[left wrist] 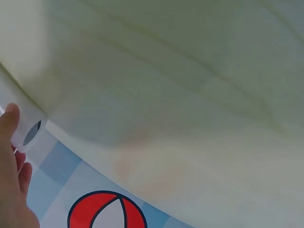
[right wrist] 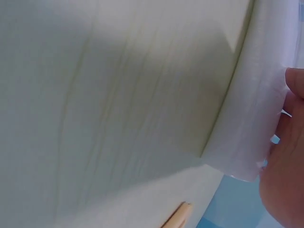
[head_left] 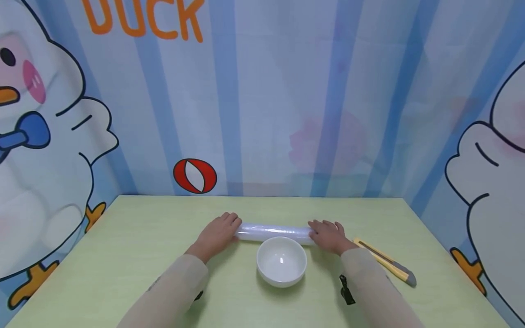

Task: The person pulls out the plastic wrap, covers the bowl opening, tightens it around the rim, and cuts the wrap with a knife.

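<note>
A roll of clear plastic wrap (head_left: 272,232) lies crosswise on the table, just behind a white bowl (head_left: 281,263). My left hand (head_left: 217,232) grips its left end, and my right hand (head_left: 329,236) holds the right end. In the left wrist view, the thumb and fingers lie on either side of the roll (left wrist: 21,107), near its hollow core. The right wrist view has the thumb on the roll (right wrist: 254,109) and the fingers partly hidden along its far side. The bowl stands upright between my forearms, touched by neither hand.
A yellow and grey utility knife (head_left: 387,264) lies right of the right hand, partly behind the sleeve. The pale green table (head_left: 147,237) ends at a printed cloth backdrop (head_left: 270,100), with more cloth along both sides. A black strap end (head_left: 346,290) hangs under the right sleeve.
</note>
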{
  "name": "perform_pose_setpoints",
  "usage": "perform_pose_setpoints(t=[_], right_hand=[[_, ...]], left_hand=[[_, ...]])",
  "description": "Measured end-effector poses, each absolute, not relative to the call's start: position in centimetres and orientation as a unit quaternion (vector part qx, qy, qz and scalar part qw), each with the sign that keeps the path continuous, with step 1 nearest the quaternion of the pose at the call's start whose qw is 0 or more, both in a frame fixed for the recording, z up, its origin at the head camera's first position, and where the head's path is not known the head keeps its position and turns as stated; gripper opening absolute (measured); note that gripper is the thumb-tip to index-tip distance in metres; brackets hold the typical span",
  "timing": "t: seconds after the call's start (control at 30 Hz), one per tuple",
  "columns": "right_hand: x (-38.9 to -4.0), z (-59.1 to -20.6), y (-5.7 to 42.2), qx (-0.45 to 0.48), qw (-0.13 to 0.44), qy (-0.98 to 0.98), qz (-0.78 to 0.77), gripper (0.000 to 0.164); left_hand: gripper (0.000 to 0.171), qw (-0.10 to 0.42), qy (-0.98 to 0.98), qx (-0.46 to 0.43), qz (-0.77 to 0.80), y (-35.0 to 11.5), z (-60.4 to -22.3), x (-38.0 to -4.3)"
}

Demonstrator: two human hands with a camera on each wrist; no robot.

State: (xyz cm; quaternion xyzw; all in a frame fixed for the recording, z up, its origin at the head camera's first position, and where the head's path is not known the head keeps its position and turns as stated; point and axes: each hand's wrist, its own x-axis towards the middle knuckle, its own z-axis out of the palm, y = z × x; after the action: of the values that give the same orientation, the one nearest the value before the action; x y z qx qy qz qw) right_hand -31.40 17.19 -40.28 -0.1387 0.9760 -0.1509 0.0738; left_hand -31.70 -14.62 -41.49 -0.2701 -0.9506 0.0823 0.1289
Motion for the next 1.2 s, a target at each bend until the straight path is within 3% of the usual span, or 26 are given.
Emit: perform_pose_setpoints(t=[0.27, 0.6, 0.87, 1.2], right_hand=[[-31.1, -40.7, 19.7, -0.125, -0.044, 0.978, -0.159, 0.034], [-31.3, -40.1, 21.8, -0.098, -0.017, 0.956, -0.275, 0.019], [-31.3, -40.5, 22.1, -0.11, -0.055, 0.958, -0.261, 0.006], [-31.2, -41.0, 21.9, -0.138, -0.099, 0.963, -0.21, 0.009]], left_hand=[[0.034, 0.099, -0.96, -0.261, 0.032, -14.7, -40.9, -31.8], [0.043, 0.102, -0.965, -0.242, -0.009, -14.7, -41.1, -31.3], [0.039, 0.112, -0.965, -0.236, -0.016, -14.5, -41.3, -30.9], [0.04, 0.108, -0.968, -0.225, -0.018, -14.6, -41.7, -30.8]])
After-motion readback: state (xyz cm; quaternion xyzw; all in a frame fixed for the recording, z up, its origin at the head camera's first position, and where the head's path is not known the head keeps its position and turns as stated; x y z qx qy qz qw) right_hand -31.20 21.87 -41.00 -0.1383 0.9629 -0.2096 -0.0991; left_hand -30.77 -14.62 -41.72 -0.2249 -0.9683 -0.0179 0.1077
